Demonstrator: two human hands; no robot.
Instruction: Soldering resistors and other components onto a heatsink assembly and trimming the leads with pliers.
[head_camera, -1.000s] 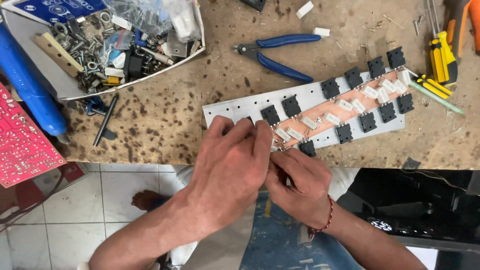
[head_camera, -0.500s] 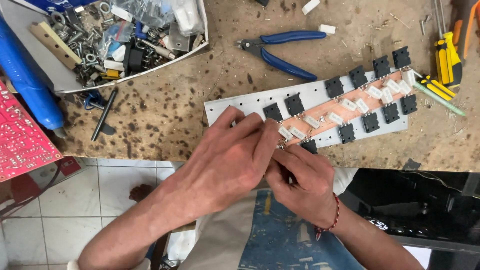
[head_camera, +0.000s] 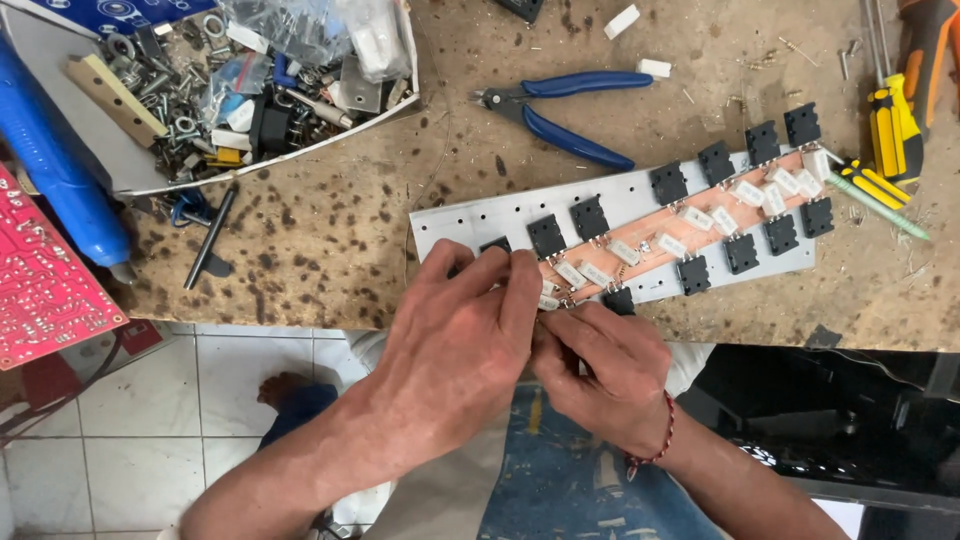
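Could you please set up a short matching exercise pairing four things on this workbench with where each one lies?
Things:
1. blue-handled pliers
2. red circuit board
3. yellow-and-black screwdriver
4. tray of screws and parts

Places:
A. far right of the bench
B. top left corner
C. left edge, overhanging the bench
D. just above the metal plate

Pairs: 1-D, 2-C, 3-A, 4-B

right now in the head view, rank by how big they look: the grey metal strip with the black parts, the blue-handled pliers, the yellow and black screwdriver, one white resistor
1. grey metal strip
2. blue-handled pliers
3. yellow and black screwdriver, partly cut off at the frame's top edge, so its rank below the pliers is unsure
4. white resistor
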